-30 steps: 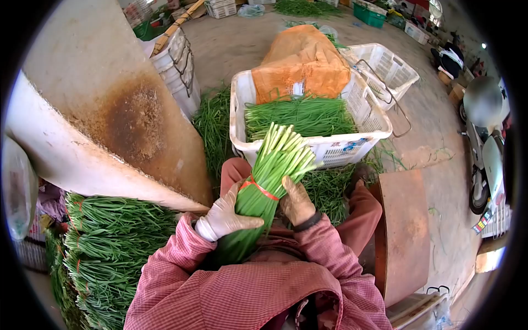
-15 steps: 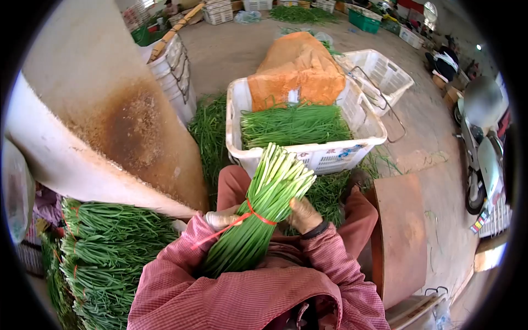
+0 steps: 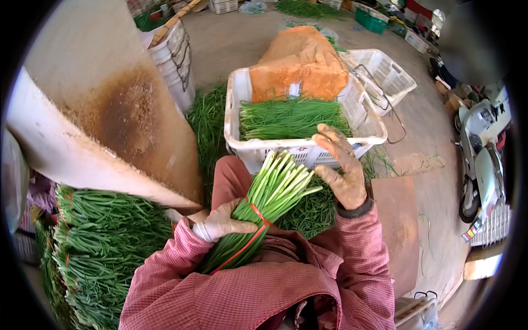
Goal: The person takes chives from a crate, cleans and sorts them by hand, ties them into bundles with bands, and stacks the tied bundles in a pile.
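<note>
My left hand, in a pale glove, is wrapped round a bundle of chives that leans across my lap, pale cut ends up. A red tie circles the bundle, its long loose end trailing down over the leaves. My right hand is raised to the right of the cut ends, apart from the bundle, fingers spread and holding nothing. Just beyond it stands a white plastic crate with loose chives lying inside and an orange sack draped over its far side.
Stacked tied bundles lie at my left beside a stained slanted slab. Loose greens cover the floor by the crate. Behind it is a second white crate. A brown board and a scooter are on the right.
My right hand has let go of the bundle and moved up and right, its fingers opening. My left hand has shifted onto the bundle near the tie. The tie's loose end now hangs over the leaves.
</note>
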